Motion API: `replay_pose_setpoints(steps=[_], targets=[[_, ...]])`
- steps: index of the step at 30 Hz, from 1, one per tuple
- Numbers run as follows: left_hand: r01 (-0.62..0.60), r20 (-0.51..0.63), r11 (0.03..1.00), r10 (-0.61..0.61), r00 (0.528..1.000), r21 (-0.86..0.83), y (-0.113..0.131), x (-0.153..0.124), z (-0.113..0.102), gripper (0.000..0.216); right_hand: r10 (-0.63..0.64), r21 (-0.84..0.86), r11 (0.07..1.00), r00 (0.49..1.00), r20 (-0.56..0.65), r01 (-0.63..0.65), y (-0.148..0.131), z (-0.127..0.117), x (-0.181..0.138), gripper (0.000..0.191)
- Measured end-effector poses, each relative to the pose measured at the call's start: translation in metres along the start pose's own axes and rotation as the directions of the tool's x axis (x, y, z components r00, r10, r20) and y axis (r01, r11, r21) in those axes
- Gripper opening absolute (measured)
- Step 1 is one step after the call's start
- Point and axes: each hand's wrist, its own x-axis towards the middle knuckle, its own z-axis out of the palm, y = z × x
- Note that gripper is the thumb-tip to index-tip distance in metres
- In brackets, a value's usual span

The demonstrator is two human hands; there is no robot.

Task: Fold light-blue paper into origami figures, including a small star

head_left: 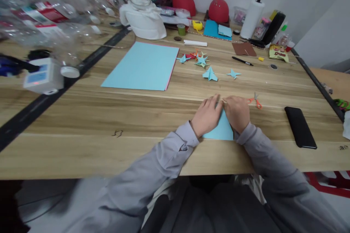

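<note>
A light blue sheet of paper (222, 129), which looks folded to a point at its far end, lies on the table before me. My left hand (207, 114) rests flat across its left side, fingers stretched forward. On the far right edge my right hand (237, 113) is closed, thumb and fingers pinching the paper near its tip. Both hands cover much of the sheet, so its creases are hidden. Just beyond the right hand are orange-handled scissors (257, 102). Farther back lie a folded blue paper plane (210, 74) and a smaller blue folded figure (233, 74).
A stack of blue sheets (142, 66) lies left of centre, beside a pile of coloured folded figures (201, 59). A black phone (300, 127) is at right. Plastic bottles (49, 18) crowd the far left; a white jug (143, 18) and a paper roll (252, 19) stand behind.
</note>
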Motion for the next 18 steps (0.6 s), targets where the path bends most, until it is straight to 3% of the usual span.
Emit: replay_pose_setpoints(steps=[3,7,11,18], targets=[[-0.004,0.000,1.000,0.004,1.000,-0.004,0.002,-0.003,-0.005,0.040,-0.058,0.133,0.989,0.997,-0.052,0.065,0.013,0.022,0.001,0.027],[0.055,-0.052,0.998,-0.056,0.997,-0.025,0.000,-0.006,-0.016,0.038,-0.168,0.267,0.945,0.980,-0.104,0.190,0.023,0.032,-0.009,0.021],[0.172,-0.060,0.984,-0.174,0.983,-0.044,-0.004,-0.009,-0.023,0.030,-0.189,0.243,0.948,0.978,-0.090,0.205,0.022,0.033,-0.014,0.017],[0.266,0.005,0.963,-0.266,0.964,-0.055,-0.002,-0.012,-0.017,0.027,-0.143,0.217,0.964,0.987,-0.077,0.156,0.021,0.030,-0.012,0.015]])
